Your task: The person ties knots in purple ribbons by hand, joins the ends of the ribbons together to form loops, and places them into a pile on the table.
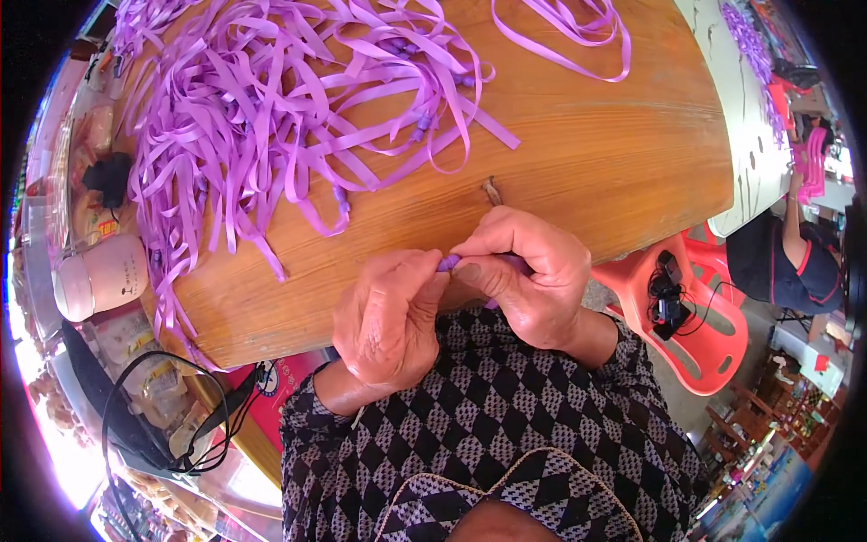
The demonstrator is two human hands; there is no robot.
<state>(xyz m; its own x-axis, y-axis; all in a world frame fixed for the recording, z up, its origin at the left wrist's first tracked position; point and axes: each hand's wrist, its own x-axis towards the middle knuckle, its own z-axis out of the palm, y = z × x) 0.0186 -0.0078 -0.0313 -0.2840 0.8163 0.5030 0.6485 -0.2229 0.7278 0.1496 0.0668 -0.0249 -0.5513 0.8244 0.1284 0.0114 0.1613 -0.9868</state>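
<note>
My left hand (388, 316) and my right hand (535, 275) meet at the near edge of the wooden table, fingertips almost touching. Between them they pinch a small, thick purple knot-like bit of ribbon (449, 262). More purple shows beneath my right hand; the rest is hidden by the fingers. A large tangled heap of purple ribbons (262, 117), some with small darker purple lumps along them, covers the table's left and far side. Another ribbon loop (623, 56) lies apart at the far right.
The wooden table (614, 154) has a dark knot-like mark (490, 190) just beyond my right hand. A pink-white jar (101, 275) stands at the left. On the right, an orange plastic stool (700, 348) carries black cables (668, 298). Another person (786, 262) is beyond it.
</note>
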